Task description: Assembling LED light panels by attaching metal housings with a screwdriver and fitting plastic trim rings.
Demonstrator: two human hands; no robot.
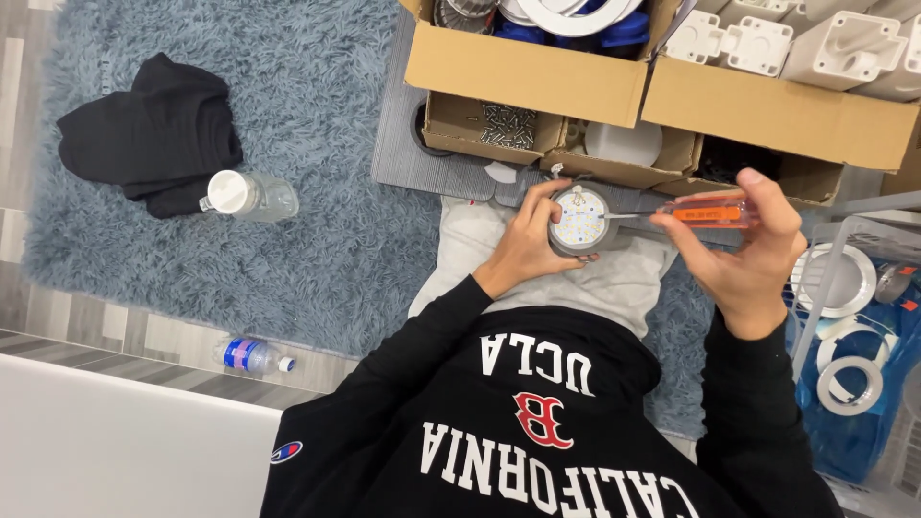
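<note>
- Left hand (526, 240) cupped a round grey light fixture (581, 220), its flat face dotted with small diodes.
- Right hand (746, 245) gripped a screwdriver (691, 213) by its clear orange handle, the thin metal shaft touching the fixture's face.
- Just beyond the fixture stood open cardboard boxes (537, 77), one holding loose screws (508, 125).
- Left of the fixture, on the shaggy blue-grey rug (317, 115), lay a clear plastic bottle (247, 195) and folded black cloth (153, 134).

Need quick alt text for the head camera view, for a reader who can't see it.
A person's left hand holds a round light fixture while the right hand points an orange-handled screwdriver at it. Cardboard boxes of parts sit beyond, on a grey shaggy rug.
</note>
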